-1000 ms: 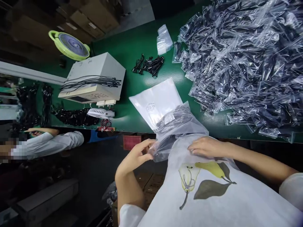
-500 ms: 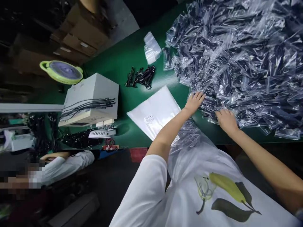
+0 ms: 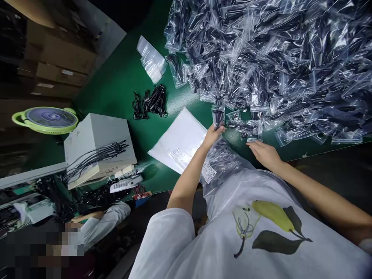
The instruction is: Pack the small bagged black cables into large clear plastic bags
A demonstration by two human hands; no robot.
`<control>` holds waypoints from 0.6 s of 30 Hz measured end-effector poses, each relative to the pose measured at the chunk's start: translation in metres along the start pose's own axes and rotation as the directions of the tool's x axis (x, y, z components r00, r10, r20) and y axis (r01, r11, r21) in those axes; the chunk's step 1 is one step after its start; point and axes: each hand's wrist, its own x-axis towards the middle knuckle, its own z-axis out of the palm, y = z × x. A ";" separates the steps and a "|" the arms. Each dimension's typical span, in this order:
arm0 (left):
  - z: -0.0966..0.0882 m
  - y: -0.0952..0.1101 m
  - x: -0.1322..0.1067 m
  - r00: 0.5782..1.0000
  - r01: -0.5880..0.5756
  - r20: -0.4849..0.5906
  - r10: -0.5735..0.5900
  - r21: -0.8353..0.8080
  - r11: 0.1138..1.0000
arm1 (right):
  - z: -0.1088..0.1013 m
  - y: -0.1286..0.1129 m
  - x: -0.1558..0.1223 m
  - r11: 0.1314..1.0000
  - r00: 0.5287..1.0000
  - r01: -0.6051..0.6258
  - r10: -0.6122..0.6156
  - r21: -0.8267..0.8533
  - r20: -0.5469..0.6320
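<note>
Cardboard cartons (image 3: 58,73) stand in the dim room behind your green table (image 3: 116,79). At the far left is a lime-green fan (image 3: 48,119), beside a pale box-shaped unit (image 3: 112,128) with thin black leads (image 3: 112,150) lying across it. Below the unit you have a co-worker's sleeve (image 3: 106,224) and, just beside the unit, a small white fan (image 3: 125,185). Next come loose bundled black cables (image 3: 155,101), and above them some flat clear bags (image 3: 152,60). A flat white bag (image 3: 181,133) with printed text lies between those cables and your body.

Your left hand (image 3: 214,135) reaches over that bag's right corner, thumb and fingers clamped on a small cable bag (image 3: 217,115) near the front of the table. Below this hand, a larger filled bag (image 3: 228,159) with a white label sits at the table edge, against your shirt (image 3: 215,248). Your right hand (image 3: 265,155) has its fingers straight and together, beside another small packet (image 3: 252,128); whether the fingertips touch it, you can't quite tell from here. Beyond, the big heap of bagged cables (image 3: 279,69) fills the right side.
</note>
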 end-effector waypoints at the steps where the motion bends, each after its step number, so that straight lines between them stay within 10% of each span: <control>1: 0.000 0.000 -0.003 1.000 0.029 0.010 -0.028 -0.161 0.986 | -0.002 -0.006 0.016 0.998 0.999 0.047 -0.047 -0.045 0.006; 8: -0.016 0.000 -0.022 0.989 0.128 0.007 -0.150 -0.565 0.815 | 0.002 0.004 0.120 0.944 0.995 0.095 -0.085 -0.316 0.046; 15: -0.037 -0.014 -0.040 0.994 0.101 0.041 -0.099 -0.657 0.747 | -0.056 0.034 0.105 0.967 0.991 0.061 -0.088 -0.248 -0.098; 18: -0.037 -0.015 -0.043 0.996 0.077 0.024 -0.082 -0.681 0.728 | -0.072 0.032 0.117 0.881 0.967 0.247 -0.250 -0.403 0.045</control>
